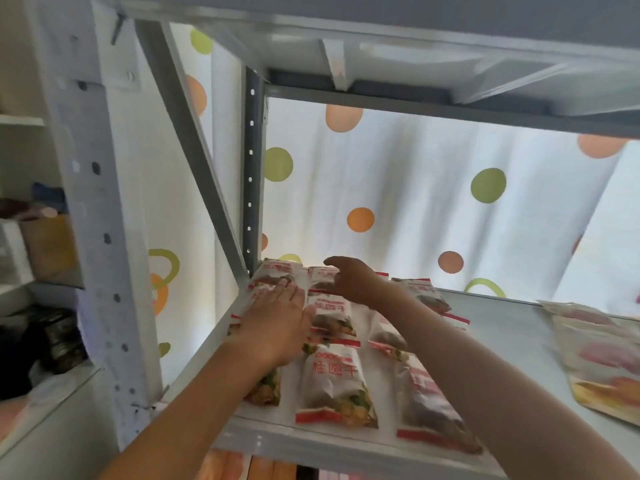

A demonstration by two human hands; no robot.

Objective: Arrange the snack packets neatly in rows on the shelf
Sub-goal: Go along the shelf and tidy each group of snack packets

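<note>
Where the view begins, nearest the camera, two bare forearms reach up and forward over the front lip of a white metal shelf [512,341]. White snack packets [334,382] with red lettering and red end strips lie flat on its left part, in three columns running away from the front edge. A separate heap of larger pale pouches [602,355] with orange and pink print sits at the right edge of the shelf, well apart from the columns. Further in, the left hand [277,323] lies palm down with straight fingers on the packets of the left column, pressing on them. Just beyond, the right hand [349,278] hovers over the back of the middle column, fingers loosely bent, the fingertips at a packet's far end; whether it pinches that packet cannot be told. Grey perforated uprights [251,168] frame the shelf on the left. Behind everything hangs a white curtain [415,188] dotted with green and orange circles, lit from behind.
</note>
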